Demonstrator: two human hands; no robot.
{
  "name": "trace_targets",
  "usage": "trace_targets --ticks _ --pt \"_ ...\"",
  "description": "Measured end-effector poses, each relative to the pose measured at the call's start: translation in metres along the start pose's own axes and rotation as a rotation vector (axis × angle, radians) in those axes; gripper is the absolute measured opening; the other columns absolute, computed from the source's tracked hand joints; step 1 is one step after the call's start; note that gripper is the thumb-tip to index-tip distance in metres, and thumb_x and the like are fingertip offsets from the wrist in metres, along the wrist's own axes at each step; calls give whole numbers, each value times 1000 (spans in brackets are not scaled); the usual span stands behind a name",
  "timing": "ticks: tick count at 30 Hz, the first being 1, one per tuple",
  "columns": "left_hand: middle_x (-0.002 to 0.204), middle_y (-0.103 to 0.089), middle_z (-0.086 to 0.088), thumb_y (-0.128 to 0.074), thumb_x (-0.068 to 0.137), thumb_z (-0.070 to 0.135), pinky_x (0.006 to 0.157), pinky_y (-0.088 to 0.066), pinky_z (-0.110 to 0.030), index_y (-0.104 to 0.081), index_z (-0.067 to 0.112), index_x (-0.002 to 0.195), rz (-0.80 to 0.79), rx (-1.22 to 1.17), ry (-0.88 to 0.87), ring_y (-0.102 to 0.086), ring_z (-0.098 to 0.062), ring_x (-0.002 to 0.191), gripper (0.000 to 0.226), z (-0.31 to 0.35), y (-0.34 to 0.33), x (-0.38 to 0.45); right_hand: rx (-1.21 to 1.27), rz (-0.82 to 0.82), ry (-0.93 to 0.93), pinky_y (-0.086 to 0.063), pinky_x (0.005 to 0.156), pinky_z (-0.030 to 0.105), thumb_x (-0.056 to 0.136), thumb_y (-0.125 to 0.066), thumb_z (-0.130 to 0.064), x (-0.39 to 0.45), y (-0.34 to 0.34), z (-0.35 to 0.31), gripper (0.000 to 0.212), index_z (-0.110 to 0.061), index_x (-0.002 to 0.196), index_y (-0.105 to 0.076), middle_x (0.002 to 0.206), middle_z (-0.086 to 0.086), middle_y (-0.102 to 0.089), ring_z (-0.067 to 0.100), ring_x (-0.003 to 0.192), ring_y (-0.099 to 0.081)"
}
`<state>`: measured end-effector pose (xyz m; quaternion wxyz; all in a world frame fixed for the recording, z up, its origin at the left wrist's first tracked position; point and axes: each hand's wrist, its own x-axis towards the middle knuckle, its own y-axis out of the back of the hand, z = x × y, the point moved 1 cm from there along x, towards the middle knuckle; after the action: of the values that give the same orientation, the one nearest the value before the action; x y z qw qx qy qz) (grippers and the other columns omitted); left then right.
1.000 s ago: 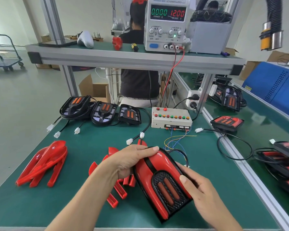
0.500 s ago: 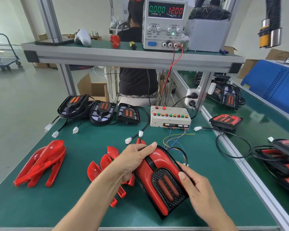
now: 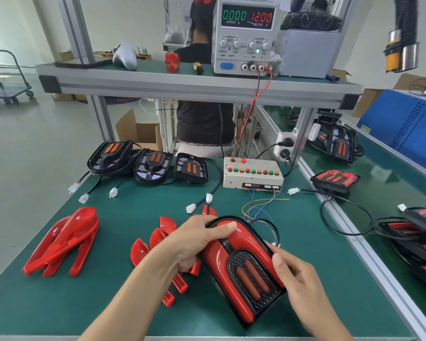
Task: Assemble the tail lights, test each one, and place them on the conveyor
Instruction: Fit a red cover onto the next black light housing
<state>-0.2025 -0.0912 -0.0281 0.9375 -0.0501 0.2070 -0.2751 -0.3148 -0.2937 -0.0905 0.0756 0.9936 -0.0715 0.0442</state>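
Observation:
A red tail light [image 3: 241,267] with a black grille and two amber strips lies tilted over the green table [image 3: 133,308]. My left hand [image 3: 194,242] grips its rounded top end, thumb on the red cover. My right hand [image 3: 303,286] holds its right edge, thumb pressed on the rim. Its wires [image 3: 268,225] loop behind it. Three black uncovered light bases [image 3: 153,166] sit at the back of the table. Loose red covers [image 3: 62,242] lie at the left and more red covers [image 3: 158,242] lie under my left hand.
A white test box [image 3: 252,174] with coloured buttons stands at the back, wired to a power supply [image 3: 246,35] on the shelf reading 0.000 A and 12.00 V. Finished lights [image 3: 335,179] lie on the conveyor [image 3: 391,183] at the right. A person sits behind the bench.
Both hands keep their hold on the tail light. My left thumb has shifted slightly on the cover's top end and the light sits a little more upright.

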Motion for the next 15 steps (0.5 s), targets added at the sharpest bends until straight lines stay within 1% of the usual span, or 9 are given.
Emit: trace_targets --ticks 1,3,5,6,8,9,11,12,15 --pt "96 -75 -18 -78 84 21 68 -63 -35 -70 1 109 9 -14 7 -72 -24 73 33 0 0 0 33 -6 -18 -49 96 14 91 -59 -67 -1 2 2 48 -42 131 -66 126 -6 -73 12 122 -66" --pt "101 -74 -21 -79 78 26 74 -64 -39 -68 -2 114 14 -44 15 -71 -27 79 47 1 2 1 67 -20 -45 -48 104 21 87 -64 -70 -3 8 5 56 -39 134 -65 132 -4 -70 15 128 -62" --pt "105 -73 -23 -78 75 33 83 -61 -42 -68 -2 116 9 -56 8 -69 -30 84 55 3 5 1 90 -61 -58 -44 113 33 88 -67 -66 -4 12 9 56 -36 135 -64 134 -2 -69 19 131 -60" --pt "107 -72 -24 -79 75 35 86 -60 -43 -67 -3 117 -2 -56 0 -68 -31 87 57 3 6 0 99 -76 -58 -42 115 40 89 -67 -63 -4 13 11 55 -33 135 -65 134 0 -69 21 130 -61" --pt "114 -67 -26 -78 84 39 90 -56 -44 -60 -8 124 -61 -67 -36 -62 -34 98 64 2 9 -2 125 -61 -57 -42 112 44 87 -72 -61 -4 15 13 56 -28 133 -68 131 5 -70 26 127 -63" --pt "117 -64 -26 -75 89 39 90 -55 -43 -56 -9 128 -103 -79 -57 -59 -34 103 65 0 10 -3 161 -35 -63 -48 108 43 84 -75 -60 -3 15 13 58 -25 131 -69 129 9 -71 28 124 -65" --pt "120 -64 -23 -71 91 33 88 -56 -41 -55 -7 130 -156 -99 -83 -58 -32 105 58 -1 11 -5 250 6 -82 -56 97 35 81 -81 -56 -3 14 15 61 -19 129 -71 126 16 -71 33 119 -67" --pt "119 -65 -22 -72 92 29 89 -56 -41 -58 -6 129 -155 -102 -88 -60 -31 103 53 -1 10 -5 267 7 -80 -56 96 34 81 -81 -54 -3 13 15 61 -18 129 -70 127 18 -71 34 120 -67" --pt "114 -69 -25 -71 85 23 88 -58 -40 -68 -2 117 -71 -120 -106 -66 -30 95 40 -3 4 -4 213 7 -57 -48 109 45 87 -76 -53 -4 13 20 57 -21 133 -67 131 13 -70 32 126 -63"
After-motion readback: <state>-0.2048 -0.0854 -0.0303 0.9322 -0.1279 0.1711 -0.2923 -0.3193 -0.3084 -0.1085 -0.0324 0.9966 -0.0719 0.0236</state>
